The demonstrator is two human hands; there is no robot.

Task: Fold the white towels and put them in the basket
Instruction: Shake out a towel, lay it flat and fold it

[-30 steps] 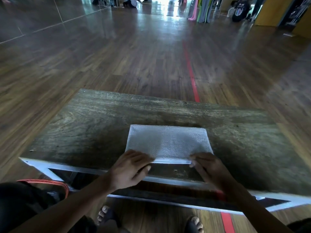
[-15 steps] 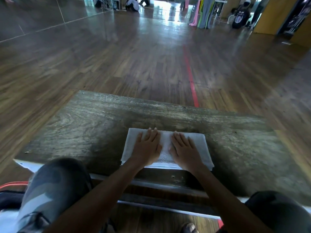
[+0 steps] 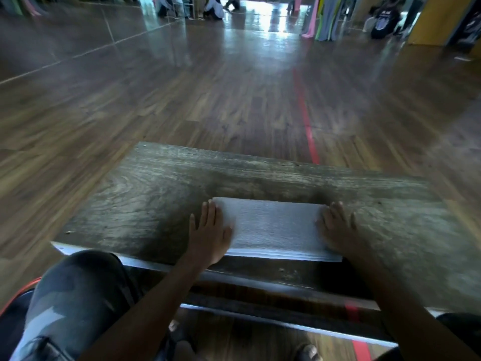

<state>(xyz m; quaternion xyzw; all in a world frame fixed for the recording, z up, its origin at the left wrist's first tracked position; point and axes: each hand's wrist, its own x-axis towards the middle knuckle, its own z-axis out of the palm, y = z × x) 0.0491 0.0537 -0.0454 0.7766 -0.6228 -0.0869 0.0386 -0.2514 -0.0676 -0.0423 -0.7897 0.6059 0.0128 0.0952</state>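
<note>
Wooden table (image 3: 145,204), towel (image 3: 273,227) apparently folded, knee (image 3: 86,277) nearby

The single head-worn view looks forward and steeply down, close over a wooden table (image 3: 161,204).

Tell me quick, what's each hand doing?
Left hand: open, flat on the white towel, left end.
Right hand: open, flat on its right end.

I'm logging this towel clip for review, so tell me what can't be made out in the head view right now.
Head view, basket: only a red curved strip shows, hidden by the knee and cut off at the left edge.
Head view, towel ends: covered by the left hand and right hand.
Head view, people at the back: blurred, too small.
</note>
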